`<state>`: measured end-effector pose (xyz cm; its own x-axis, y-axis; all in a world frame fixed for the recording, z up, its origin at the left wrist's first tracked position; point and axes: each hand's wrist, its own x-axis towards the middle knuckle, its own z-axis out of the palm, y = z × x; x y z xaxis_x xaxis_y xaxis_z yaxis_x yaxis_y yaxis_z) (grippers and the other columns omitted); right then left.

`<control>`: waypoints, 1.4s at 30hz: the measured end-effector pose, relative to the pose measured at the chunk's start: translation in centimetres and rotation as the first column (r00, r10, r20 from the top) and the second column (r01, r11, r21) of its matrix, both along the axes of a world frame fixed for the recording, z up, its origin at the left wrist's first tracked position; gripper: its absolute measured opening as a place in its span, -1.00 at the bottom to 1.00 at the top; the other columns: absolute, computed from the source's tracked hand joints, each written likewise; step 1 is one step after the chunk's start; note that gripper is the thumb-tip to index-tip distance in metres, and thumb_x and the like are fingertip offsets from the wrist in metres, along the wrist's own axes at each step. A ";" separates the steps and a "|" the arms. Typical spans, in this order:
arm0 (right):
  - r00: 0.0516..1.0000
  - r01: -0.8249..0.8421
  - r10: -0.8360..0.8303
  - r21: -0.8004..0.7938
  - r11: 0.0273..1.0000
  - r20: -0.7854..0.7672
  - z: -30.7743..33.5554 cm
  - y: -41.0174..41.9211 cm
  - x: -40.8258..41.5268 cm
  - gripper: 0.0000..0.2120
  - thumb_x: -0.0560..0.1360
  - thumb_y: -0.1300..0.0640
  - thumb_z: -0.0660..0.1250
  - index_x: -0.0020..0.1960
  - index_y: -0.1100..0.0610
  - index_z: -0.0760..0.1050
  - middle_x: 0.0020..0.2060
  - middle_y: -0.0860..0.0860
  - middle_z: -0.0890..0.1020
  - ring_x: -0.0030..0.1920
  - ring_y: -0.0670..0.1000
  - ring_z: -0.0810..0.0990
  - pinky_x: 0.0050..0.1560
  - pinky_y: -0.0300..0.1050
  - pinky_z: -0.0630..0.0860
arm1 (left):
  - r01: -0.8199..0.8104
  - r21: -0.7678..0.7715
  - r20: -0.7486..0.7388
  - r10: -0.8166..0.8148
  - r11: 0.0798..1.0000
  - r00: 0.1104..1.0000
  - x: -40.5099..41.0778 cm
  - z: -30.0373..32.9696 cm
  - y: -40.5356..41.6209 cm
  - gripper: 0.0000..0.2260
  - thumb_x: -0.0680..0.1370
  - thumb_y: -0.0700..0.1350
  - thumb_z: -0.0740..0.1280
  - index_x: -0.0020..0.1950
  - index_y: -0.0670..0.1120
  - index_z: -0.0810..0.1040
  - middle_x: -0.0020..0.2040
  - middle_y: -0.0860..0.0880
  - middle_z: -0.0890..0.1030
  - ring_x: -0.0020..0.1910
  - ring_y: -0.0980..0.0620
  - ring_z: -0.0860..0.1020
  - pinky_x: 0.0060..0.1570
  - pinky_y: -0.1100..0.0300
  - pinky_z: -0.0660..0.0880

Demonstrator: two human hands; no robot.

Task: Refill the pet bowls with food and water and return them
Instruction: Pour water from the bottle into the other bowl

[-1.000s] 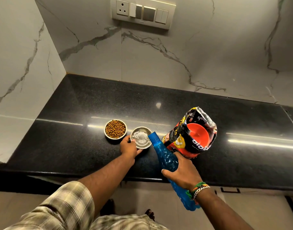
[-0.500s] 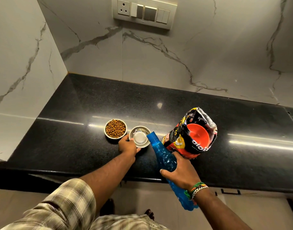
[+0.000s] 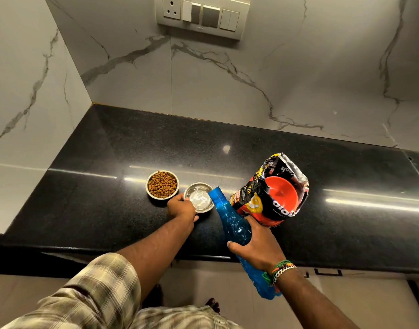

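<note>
Two small steel bowls stand side by side on the black countertop. The left bowl is full of brown kibble. The right bowl holds rippling water. My left hand grips the near left rim of the water bowl. My right hand holds a blue plastic bottle round its middle, tilted with its open mouth over the water bowl's right edge. The bottle's base hangs past the counter's front edge.
An opened pet food bag with an orange scoop inside stands just right of the bottle. Marble walls close the counter at the back and left. A switch panel sits high on the back wall.
The bottle stays tilted over the bowl and the water surface keeps rippling. Both hands hold about the same places.
</note>
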<state>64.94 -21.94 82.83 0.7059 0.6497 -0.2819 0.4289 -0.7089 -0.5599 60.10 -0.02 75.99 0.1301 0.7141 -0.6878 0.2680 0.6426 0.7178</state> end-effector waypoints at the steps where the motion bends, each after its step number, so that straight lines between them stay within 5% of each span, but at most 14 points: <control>1: 1.000 0.001 -0.001 0.004 1.000 -0.002 0.0 0.0 0.0 -0.45 0.24 -0.33 0.50 0.13 -0.15 0.44 -0.08 -0.21 0.64 -0.10 -0.17 0.65 -0.02 -0.04 0.66 | -0.002 0.000 0.001 0.002 1.000 1.000 0.0 -0.1 0.0 -0.75 0.68 -0.21 0.26 0.32 -0.08 0.60 0.12 -0.13 0.61 -0.01 -0.16 0.59 -0.19 -0.05 0.60; 6: 1.000 0.002 -0.002 0.014 1.000 -0.003 -0.1 -0.1 0.0 -0.44 0.25 -0.33 0.50 0.15 -0.17 0.44 -0.05 -0.23 0.63 -0.07 -0.16 0.65 0.00 -0.03 0.66 | -0.011 0.027 -0.017 0.011 1.000 1.000 0.1 -0.4 -0.1 -0.76 0.67 -0.22 0.27 0.29 -0.08 0.64 0.03 -0.12 0.61 -0.09 -0.17 0.62 -0.29 0.03 0.58; 11: 1.000 0.010 -0.010 0.022 1.000 -0.005 -0.2 -0.1 -0.1 -0.43 0.25 -0.35 0.49 0.16 -0.18 0.43 -0.03 -0.23 0.63 -0.06 -0.16 0.65 0.00 -0.04 0.66 | 0.016 0.090 -0.094 -0.008 0.996 0.996 -0.1 -1.3 0.0 -0.78 0.60 -0.20 0.36 0.20 -0.07 0.70 0.08 -0.13 0.74 -0.02 -0.22 0.70 0.04 -0.17 0.68; 19: 0.999 0.040 -0.040 0.050 0.998 0.000 -0.2 -0.8 -0.9 -0.46 0.26 -0.32 0.51 0.13 -0.14 0.44 -0.09 -0.20 0.64 -0.13 -0.17 0.64 -0.06 -0.06 0.65 | 0.049 0.131 -0.116 -0.034 0.990 0.993 -1.1 -3.4 0.3 -0.90 0.54 0.01 0.43 0.00 0.10 0.55 -0.01 -0.12 0.73 -0.07 -0.19 0.70 0.02 -0.22 0.67; 24: 0.994 0.104 -0.106 0.146 0.984 0.009 -0.2 -2.3 -2.3 -0.39 0.29 -0.27 0.55 0.26 -0.17 0.43 0.04 -0.24 0.64 -0.01 -0.23 0.63 0.05 -0.12 0.64 | 0.114 0.235 -0.169 -0.075 0.965 0.983 -3.2 -1.3 -2.0 -0.79 0.59 -0.03 0.42 0.16 -0.04 0.48 -0.07 -0.05 0.60 -0.05 -0.11 0.59 0.12 -0.02 0.56; 27: 0.984 0.165 -0.175 0.220 0.961 0.026 -0.1 -3.3 -3.6 -0.35 0.31 -0.24 0.56 0.32 -0.16 0.41 0.11 -0.23 0.64 0.06 -0.21 0.64 0.09 -0.15 0.63 | 0.309 0.276 -0.208 -0.258 0.910 0.944 -4.4 -0.8 -4.2 -0.89 0.60 -0.06 0.40 0.03 -0.06 0.54 -0.17 -0.01 0.60 -0.07 -0.12 0.61 -0.04 0.11 0.45; 30: 0.959 0.252 -0.277 0.278 0.927 0.055 0.1 -4.5 -5.2 -0.41 0.32 -0.21 0.57 0.27 -0.16 0.43 0.06 -0.22 0.64 0.00 -0.19 0.65 0.01 -0.15 0.65 | 0.543 0.323 -0.255 -0.481 0.775 0.839 -4.9 -0.7 -5.6 -0.90 0.58 -0.04 0.41 -0.09 -0.02 0.58 -0.24 0.04 0.63 -0.17 -0.07 0.62 -0.15 0.14 0.43; 34: 0.889 0.407 -0.457 0.437 0.802 0.011 0.5 -6.6 -7.1 -0.43 0.33 -0.02 0.64 0.25 -0.10 0.45 0.01 -0.16 0.67 -0.01 -0.09 0.69 0.00 -0.17 0.66 | 0.793 0.416 -0.374 -0.711 0.446 0.596 -4.7 -1.3 -6.6 -0.88 0.53 0.05 0.43 -0.17 0.09 0.57 -0.20 0.14 0.64 -0.11 0.00 0.63 -0.06 0.02 0.60; 39: 0.760 0.526 -0.649 0.626 0.576 -0.041 1.3 -8.7 -7.3 -0.43 0.30 0.02 0.62 0.23 0.06 0.48 -0.03 -0.12 0.67 -0.01 -0.03 0.70 0.05 -0.19 0.63 | 0.898 0.441 -0.633 -0.713 -0.010 0.303 -4.6 -1.2 -7.4 -0.92 0.55 0.10 0.44 -0.06 0.13 0.60 0.02 0.10 0.58 0.11 -0.02 0.50 0.04 -0.03 0.55; 42: 0.701 0.556 -0.709 0.678 0.480 -0.073 2.4 -9.8 -5.7 -0.42 0.31 -0.07 0.58 0.21 0.12 0.47 -0.07 -0.12 0.66 -0.05 -0.07 0.68 0.05 -0.22 0.60 | 0.894 0.419 -0.719 -0.659 -0.159 0.220 -5.0 -2.0 -7.2 -0.87 0.54 0.09 0.45 0.06 0.15 0.60 0.11 0.07 0.54 0.15 -0.04 0.48 0.03 0.01 0.53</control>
